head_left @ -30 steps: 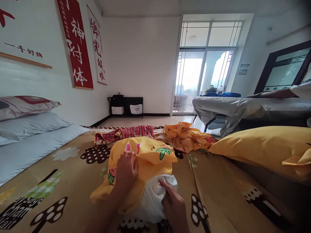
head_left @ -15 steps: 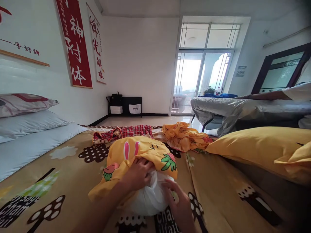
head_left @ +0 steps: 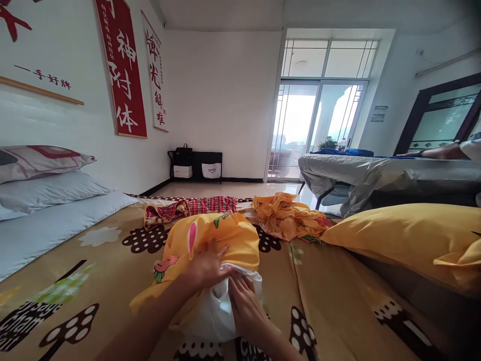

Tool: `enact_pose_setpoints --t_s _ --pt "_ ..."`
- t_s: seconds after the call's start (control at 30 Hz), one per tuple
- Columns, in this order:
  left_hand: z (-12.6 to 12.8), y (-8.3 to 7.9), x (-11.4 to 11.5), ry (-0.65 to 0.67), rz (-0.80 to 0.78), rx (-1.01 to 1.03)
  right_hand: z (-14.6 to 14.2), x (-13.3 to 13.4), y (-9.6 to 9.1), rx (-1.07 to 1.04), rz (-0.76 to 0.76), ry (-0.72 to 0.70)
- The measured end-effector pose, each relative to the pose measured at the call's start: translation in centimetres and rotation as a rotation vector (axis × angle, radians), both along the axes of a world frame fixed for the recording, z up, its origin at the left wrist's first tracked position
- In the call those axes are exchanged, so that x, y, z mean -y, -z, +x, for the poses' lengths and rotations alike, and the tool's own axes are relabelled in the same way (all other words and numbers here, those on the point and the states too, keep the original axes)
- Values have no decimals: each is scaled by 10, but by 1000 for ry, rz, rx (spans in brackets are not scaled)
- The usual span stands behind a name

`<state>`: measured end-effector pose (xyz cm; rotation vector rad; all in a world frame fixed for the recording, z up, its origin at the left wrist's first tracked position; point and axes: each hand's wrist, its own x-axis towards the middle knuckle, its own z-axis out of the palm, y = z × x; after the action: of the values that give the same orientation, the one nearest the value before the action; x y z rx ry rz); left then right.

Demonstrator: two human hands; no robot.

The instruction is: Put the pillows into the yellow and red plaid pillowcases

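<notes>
moved: the right hand [head_left: 244, 306] has come up from the lower edge to the mouth of the yellow cartoon pillowcase [head_left: 229, 235]; the left hand [head_left: 205, 265] has let go of its bunched hold and lies flat.
case: it has turned on the pillow, rabbit ears now at its left side and the leafy print up top.
left fingers: spread, pressing the hem down.
right fingers: straight and pressed together, tips pushed against the white pillow [head_left: 212, 318] just under the hem.
pillow: mid-bed on the mushroom-print sheet [head_left: 112, 260], far end covered, near end bare white.
meaning: the stuffing looks partly done.
around: red plaid cloth [head_left: 203, 204] and crumpled yellow cloth [head_left: 289, 215] beyond; another person's arm [head_left: 436, 152] rests on the far bed.
</notes>
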<state>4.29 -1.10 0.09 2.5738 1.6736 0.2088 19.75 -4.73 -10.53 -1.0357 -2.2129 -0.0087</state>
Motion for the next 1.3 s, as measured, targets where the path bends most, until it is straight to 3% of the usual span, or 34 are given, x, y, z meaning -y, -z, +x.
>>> enact_pose_setpoints --t_s 0.1,0.3,0.43,0.63,0.77,0.87,0.97,1.03,1.1,1.23,1.3 --pt "-9 -3 5 4 -60 -75 -12 -1 7 7 -25 46" --pt "1 -3 11 -8 134 -158 -28 -4 16 21 -21 170" --pt "9 2 7 -26 176 -200 -32 -15 14 62 -59 191" --pt "10 5 -2 -90 170 -204 -4 4 8 -64 95 94" --pt "6 13 -13 -125 202 -174 23 36 34 -96 241 167" --pt "9 17 -16 -103 232 -146 18 46 68 8 316 201" --pt "14 10 -8 -77 270 -144 -8 39 81 23 177 238" --pt "15 -1 4 -38 301 -159 -28 27 71 6 38 263" --pt "15 -16 18 19 362 -198 -46 12 49 11 -26 246" --pt "9 -48 36 103 513 -272 -62 -25 -9 61 66 179" --pt "5 -69 38 105 588 -245 -60 -41 -44 74 137 215"
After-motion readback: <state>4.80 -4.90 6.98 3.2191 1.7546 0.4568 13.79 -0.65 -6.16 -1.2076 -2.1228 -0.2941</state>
